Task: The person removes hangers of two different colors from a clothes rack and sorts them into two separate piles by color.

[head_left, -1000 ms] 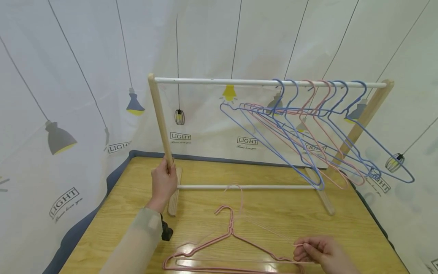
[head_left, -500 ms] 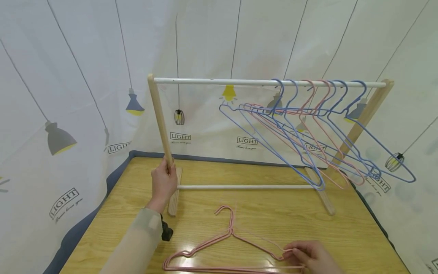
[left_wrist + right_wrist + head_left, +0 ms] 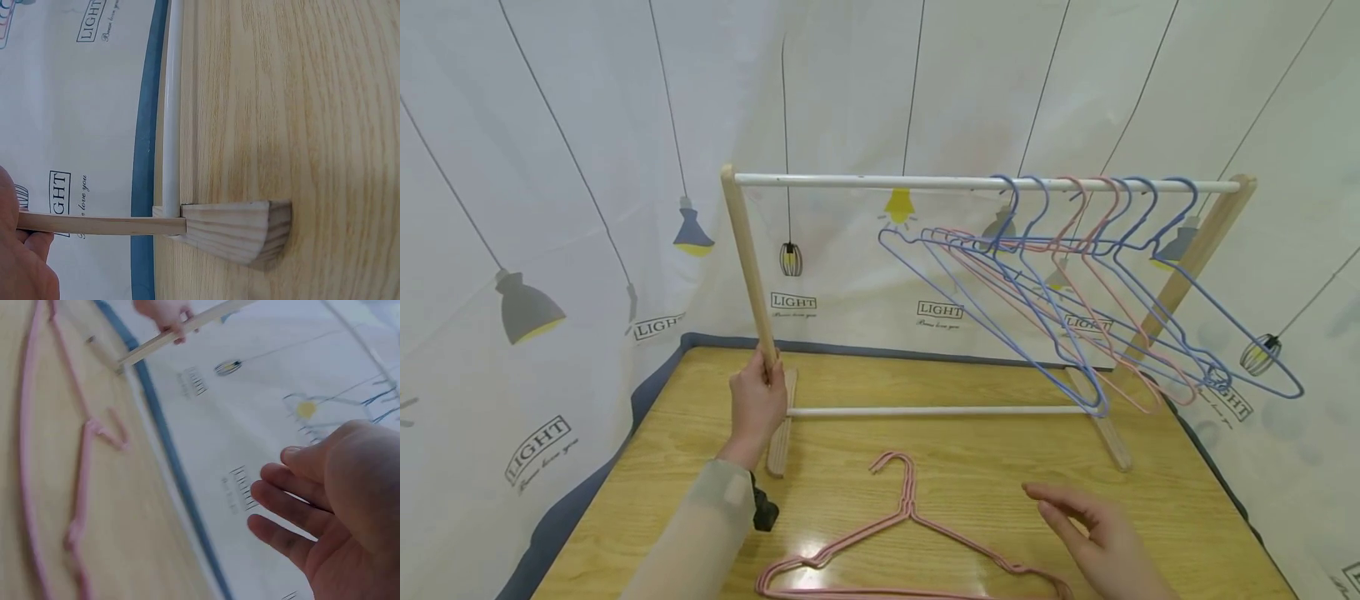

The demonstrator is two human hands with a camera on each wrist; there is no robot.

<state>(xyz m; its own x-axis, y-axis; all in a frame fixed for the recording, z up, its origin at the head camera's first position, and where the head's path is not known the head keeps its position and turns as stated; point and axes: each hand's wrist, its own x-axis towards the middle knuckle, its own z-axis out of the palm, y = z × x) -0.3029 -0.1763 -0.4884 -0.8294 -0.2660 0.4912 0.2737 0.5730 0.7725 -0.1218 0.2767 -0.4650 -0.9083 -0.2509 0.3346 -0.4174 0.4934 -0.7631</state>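
Left of nearer right hand (image 3: 1108, 546) — fingers loosely parted, holding nothing — stacked pink hangers (image 3: 907, 507), long axis left-right. In left hand (image 3: 760, 404), farther off: gripped wooden post (image 3: 749, 258).

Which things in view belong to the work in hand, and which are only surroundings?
Part of the work:
rack, gripped by the left hand
loose pink hangers, near the right hand
hung blue and pink hangers, likely

Only surroundings:
table underneath
lamp-printed backdrop
black device at the left wrist
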